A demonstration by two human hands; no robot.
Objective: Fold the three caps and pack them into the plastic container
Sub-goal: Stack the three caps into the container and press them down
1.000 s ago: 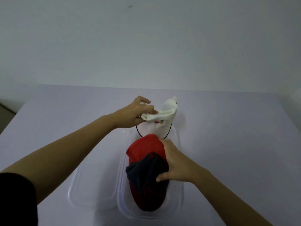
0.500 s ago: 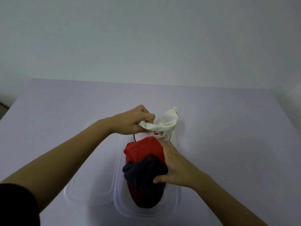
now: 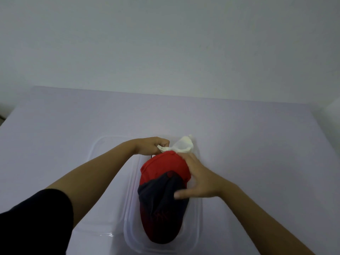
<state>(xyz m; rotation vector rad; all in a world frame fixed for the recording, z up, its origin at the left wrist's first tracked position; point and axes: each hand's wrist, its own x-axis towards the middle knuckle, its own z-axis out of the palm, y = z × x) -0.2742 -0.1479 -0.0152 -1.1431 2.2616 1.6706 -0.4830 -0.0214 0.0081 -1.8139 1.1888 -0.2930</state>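
The white cap (image 3: 184,148) lower now, behind the red cap (image 3: 165,167).

1. the red cap (image 3: 165,166) and dark cap (image 3: 161,196) are lying heaped in the plastic container (image 3: 197,227), filling it almost wall to wall and leaving only a thin strip along its right wall.
2. the right hand (image 3: 200,179) is lying spread over the heap's right side, blocking entry from there.
3. the left hand (image 3: 150,147) is pinching the white cap (image 3: 184,146) at the far end, closing off that end.
4. the left forearm is crossing above the clear lid (image 3: 104,150), which is lying flat against the container's left side.
5. bare table (image 3: 257,144) is stretching wide to the right and beyond the far end.
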